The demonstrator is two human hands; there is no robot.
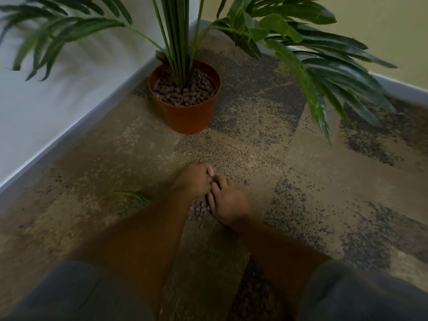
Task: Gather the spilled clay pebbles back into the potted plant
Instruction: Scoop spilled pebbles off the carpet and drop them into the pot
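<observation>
A small heap of spilled clay pebbles (198, 210) lies on the patterned carpet (289, 181), between the 2 hands. The left hand (194, 179) and right hand (228, 202) meet fingertip to fingertip above it, fingers curled inward; whether they grip pebbles I cannot tell. Beyond, well apart, stands the pebble-filled orange pot (185, 112) in the corner.

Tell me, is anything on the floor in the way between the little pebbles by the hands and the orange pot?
Nothing visible blocks the way. The spilled pebbles lie between the left hand and right hand, and only bare carpet stretches from there to the pot. The leaves hang off to the sides.
</observation>
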